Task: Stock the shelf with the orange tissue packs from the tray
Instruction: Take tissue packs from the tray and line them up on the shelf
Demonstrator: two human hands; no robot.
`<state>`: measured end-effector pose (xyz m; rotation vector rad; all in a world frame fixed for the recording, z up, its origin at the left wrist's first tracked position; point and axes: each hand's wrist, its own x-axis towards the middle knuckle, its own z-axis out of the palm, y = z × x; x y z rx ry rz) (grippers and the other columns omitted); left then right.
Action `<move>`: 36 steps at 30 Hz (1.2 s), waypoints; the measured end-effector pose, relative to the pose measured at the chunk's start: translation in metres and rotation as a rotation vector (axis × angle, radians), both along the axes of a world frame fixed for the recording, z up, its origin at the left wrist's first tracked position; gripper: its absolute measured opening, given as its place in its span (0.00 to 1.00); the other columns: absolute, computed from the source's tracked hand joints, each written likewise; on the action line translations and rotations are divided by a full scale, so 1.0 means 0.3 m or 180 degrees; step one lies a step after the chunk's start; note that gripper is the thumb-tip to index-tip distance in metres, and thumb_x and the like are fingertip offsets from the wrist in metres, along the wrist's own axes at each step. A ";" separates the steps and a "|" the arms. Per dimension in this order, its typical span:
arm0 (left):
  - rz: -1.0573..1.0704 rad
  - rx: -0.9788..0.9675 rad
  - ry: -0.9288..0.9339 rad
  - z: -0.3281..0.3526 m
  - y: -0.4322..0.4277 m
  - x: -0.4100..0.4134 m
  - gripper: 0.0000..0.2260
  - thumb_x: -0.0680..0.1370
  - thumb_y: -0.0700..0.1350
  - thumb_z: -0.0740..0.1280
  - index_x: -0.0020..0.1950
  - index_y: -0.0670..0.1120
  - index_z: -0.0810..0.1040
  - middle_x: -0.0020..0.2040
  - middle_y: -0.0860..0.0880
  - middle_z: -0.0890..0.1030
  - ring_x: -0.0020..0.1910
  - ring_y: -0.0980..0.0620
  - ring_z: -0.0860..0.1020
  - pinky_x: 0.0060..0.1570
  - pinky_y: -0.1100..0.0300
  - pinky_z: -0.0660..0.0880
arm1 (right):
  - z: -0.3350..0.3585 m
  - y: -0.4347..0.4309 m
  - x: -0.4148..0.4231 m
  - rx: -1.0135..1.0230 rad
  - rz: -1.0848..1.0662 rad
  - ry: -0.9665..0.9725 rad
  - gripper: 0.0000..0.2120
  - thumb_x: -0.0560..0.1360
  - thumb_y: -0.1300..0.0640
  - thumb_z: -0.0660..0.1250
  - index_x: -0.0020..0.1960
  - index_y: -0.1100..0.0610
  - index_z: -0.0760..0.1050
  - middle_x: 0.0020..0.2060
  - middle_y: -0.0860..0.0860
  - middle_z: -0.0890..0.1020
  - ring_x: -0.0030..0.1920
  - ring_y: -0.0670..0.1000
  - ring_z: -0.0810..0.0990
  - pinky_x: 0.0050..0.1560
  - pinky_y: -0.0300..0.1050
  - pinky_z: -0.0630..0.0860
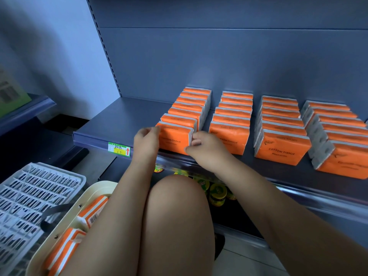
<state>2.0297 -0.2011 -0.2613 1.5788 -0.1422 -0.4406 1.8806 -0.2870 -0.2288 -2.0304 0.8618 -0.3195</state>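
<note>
Several rows of orange tissue packs stand upright on the grey shelf. The front pack of the leftmost row sits at the shelf's front edge between my hands. My left hand grips its left side, fingers curled on the upper left corner. My right hand pinches its white right end. The cream tray lies at lower left with more orange packs in it, partly hidden by my left arm.
A white slotted crate sits left of the tray. A green and yellow price tag is on the shelf rail. Jars with yellow lids stand on the lower shelf behind my knee. The shelf's left part is bare.
</note>
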 end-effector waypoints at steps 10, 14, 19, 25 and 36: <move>-0.0121 0.0035 -0.0091 -0.010 0.003 0.009 0.02 0.80 0.44 0.67 0.48 0.49 0.79 0.49 0.48 0.83 0.56 0.46 0.81 0.65 0.45 0.78 | -0.010 0.013 0.014 -0.0034 0.0019 0.0085 0.14 0.73 0.52 0.69 0.56 0.56 0.79 0.51 0.51 0.84 0.50 0.54 0.83 0.57 0.59 0.81; -0.0172 0.0235 -0.0348 -0.009 0.014 0.000 0.05 0.81 0.43 0.66 0.55 0.46 0.80 0.48 0.49 0.82 0.50 0.49 0.80 0.51 0.55 0.78 | -0.009 0.013 0.018 -0.0081 -0.0052 0.0079 0.16 0.72 0.51 0.66 0.56 0.57 0.79 0.52 0.54 0.84 0.50 0.57 0.83 0.57 0.61 0.81; -0.0205 0.0479 -0.0627 -0.001 0.015 -0.017 0.11 0.80 0.44 0.68 0.62 0.46 0.78 0.52 0.52 0.81 0.53 0.52 0.80 0.45 0.60 0.74 | 0.002 0.021 0.011 -0.0082 -0.0089 0.0144 0.18 0.70 0.49 0.64 0.56 0.57 0.79 0.50 0.54 0.84 0.49 0.57 0.82 0.55 0.61 0.81; 0.0321 0.0695 -0.1283 0.035 0.028 -0.028 0.21 0.79 0.51 0.67 0.72 0.46 0.74 0.69 0.50 0.78 0.66 0.51 0.75 0.61 0.57 0.68 | 0.073 0.070 -0.012 -0.0527 -0.0289 0.0296 0.13 0.78 0.52 0.63 0.37 0.56 0.68 0.34 0.52 0.74 0.35 0.54 0.73 0.33 0.45 0.62; 0.0279 0.1643 -0.2901 0.034 0.253 -0.159 0.21 0.80 0.48 0.66 0.71 0.39 0.75 0.65 0.39 0.80 0.65 0.36 0.74 0.65 0.41 0.70 | 0.081 0.210 -0.039 -0.2258 0.0742 -0.0393 0.23 0.83 0.42 0.58 0.69 0.55 0.75 0.63 0.51 0.80 0.64 0.54 0.75 0.61 0.52 0.74</move>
